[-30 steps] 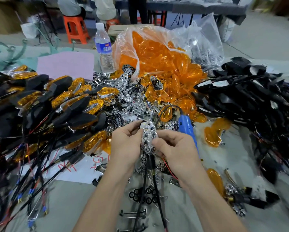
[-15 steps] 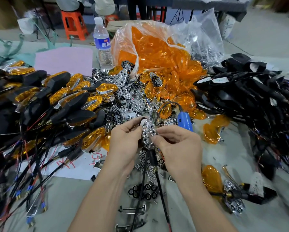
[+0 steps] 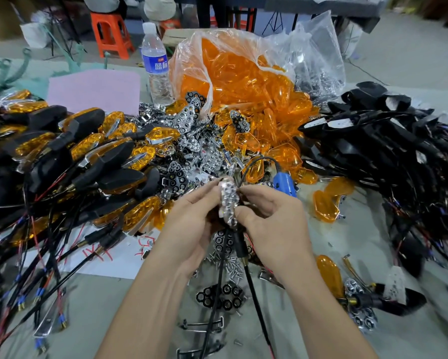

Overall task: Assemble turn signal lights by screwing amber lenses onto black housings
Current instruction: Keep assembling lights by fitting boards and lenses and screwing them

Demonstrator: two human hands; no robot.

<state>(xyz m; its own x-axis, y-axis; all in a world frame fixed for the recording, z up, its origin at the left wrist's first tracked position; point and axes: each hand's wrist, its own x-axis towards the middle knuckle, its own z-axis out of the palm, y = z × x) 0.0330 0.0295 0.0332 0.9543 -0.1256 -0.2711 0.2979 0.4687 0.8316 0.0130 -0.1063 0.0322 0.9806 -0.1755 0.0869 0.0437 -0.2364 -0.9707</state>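
Observation:
At the middle of the view my left hand [image 3: 189, 224] and my right hand [image 3: 272, 221] together hold a chrome honeycomb reflector [image 3: 228, 203] seated in a black housing, whose black stem and wires [image 3: 233, 244] hang down between my wrists. Fingers of both hands curl round its sides; the housing body is mostly hidden behind them. Loose amber lenses [image 3: 282, 156] spill from a clear bag [image 3: 233, 71] behind. Bare black housings [image 3: 388, 149] are heaped at the right. Finished lights with amber lenses [image 3: 93, 151] are piled at the left.
A blue electric screwdriver [image 3: 285, 183] with a black cord lies just beyond my right hand. Loose screws [image 3: 230, 265] and chrome reflectors [image 3: 191, 149] litter the table. A water bottle [image 3: 156, 66] stands at the back. Orange stools and seated people are beyond the table.
Both hands have kept the reflector and housing between them, turning it slightly. The view has tilted down a little.

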